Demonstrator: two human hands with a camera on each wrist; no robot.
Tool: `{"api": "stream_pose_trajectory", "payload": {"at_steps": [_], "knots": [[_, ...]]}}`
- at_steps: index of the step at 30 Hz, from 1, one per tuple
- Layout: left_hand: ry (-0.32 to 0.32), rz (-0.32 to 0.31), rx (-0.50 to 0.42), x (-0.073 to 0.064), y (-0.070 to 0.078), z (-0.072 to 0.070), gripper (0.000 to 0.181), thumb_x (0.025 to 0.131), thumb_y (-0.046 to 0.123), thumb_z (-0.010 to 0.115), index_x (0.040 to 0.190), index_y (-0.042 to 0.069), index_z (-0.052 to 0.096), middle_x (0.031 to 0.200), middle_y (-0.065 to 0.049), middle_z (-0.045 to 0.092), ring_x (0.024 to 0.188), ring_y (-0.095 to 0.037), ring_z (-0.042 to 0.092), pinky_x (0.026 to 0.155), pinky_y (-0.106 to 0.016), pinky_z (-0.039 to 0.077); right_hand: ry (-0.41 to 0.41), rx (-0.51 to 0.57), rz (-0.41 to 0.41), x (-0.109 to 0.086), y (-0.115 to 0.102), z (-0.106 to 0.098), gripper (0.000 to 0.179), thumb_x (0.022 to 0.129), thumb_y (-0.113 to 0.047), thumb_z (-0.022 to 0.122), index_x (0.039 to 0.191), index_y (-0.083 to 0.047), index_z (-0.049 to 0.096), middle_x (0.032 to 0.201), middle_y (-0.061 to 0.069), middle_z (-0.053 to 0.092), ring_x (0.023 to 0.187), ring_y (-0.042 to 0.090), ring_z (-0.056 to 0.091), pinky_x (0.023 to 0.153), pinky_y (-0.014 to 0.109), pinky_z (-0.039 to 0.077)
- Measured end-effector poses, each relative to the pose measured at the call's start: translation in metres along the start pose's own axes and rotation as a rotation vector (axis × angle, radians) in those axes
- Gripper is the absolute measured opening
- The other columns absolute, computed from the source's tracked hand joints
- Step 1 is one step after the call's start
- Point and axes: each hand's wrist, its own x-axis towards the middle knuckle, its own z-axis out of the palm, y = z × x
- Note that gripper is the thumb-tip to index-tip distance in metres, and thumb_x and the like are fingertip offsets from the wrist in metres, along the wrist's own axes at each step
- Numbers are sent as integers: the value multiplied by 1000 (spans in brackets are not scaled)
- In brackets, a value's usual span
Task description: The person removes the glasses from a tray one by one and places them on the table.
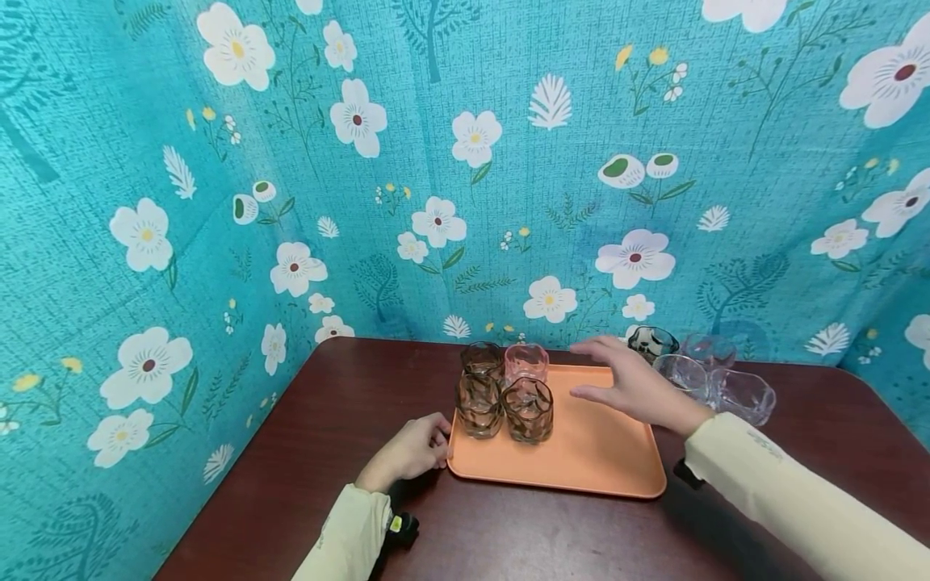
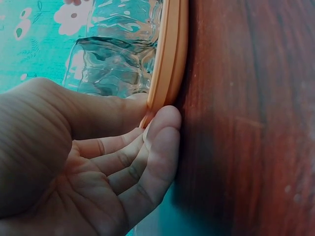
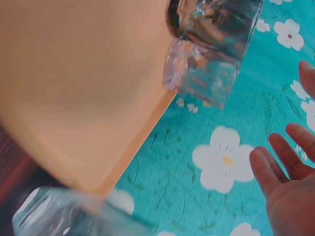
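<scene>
An orange tray (image 1: pixel 581 452) lies on the table, with three smoky brown glasses (image 1: pixel 529 411) and one pink glass (image 1: pixel 526 363) grouped on its left part. My left hand (image 1: pixel 414 448) pinches the tray's left rim; in the left wrist view the thumb is on the rim's inner side and the fingers are outside. Over the right part of the tray hovers my right hand (image 1: pixel 635 383), fingers spread apart and holding nothing. It is nearest to the pink glass and the clear glasses. In the right wrist view the pink glass (image 3: pixel 202 71) stands apart from that hand.
Right of the tray stand a dark glass (image 1: pixel 652 342), a pinkish glass (image 1: pixel 708 352) and clear glasses (image 1: pixel 744 395), close together. A flowered turquoise cloth (image 1: pixel 465 161) hangs behind the dark red wooden table (image 1: pixel 334 420).
</scene>
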Motion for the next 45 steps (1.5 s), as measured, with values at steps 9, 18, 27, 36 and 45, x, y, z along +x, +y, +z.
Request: {"api": "stream_pose_trajectory", "payload": {"at_steps": [9,18,27,36,45], "knots": [[1,-1,-3,-1,2,0,17,88,-3,57,105,0,55,73,-1,58,59,-13,59,52,-27,49,-77,12,62,37,-7,29,60,84,-32,72,131,-2,52,127,13,51,117,32,47,93,51,39],[5,-17,-4,0,2,0,16,89,-4,57,104,1,55,72,-1,58,58,-13,59,52,-27,48,-130,-41,126,72,-16,55,64,86,-36,69,130,5,49,124,20,50,113,35,47,87,49,42],[0,-19,9,-1,3,-1,16,89,-3,57,104,0,54,72,-1,59,58,-12,58,52,-27,48,-204,-106,257,85,-23,63,64,85,-31,71,131,7,48,125,24,49,115,39,46,90,52,41],[-8,-25,7,0,1,-1,16,89,-2,58,105,2,54,73,0,59,59,-12,58,53,-28,48,-217,-102,340,94,-20,66,65,82,-32,73,129,8,51,124,24,51,112,37,49,88,50,43],[-5,-26,5,0,1,0,16,89,-2,57,104,2,54,73,0,59,59,-12,58,53,-27,48,-176,-56,397,97,-22,66,58,76,-32,78,119,2,61,110,15,64,94,29,61,77,45,49]]}}
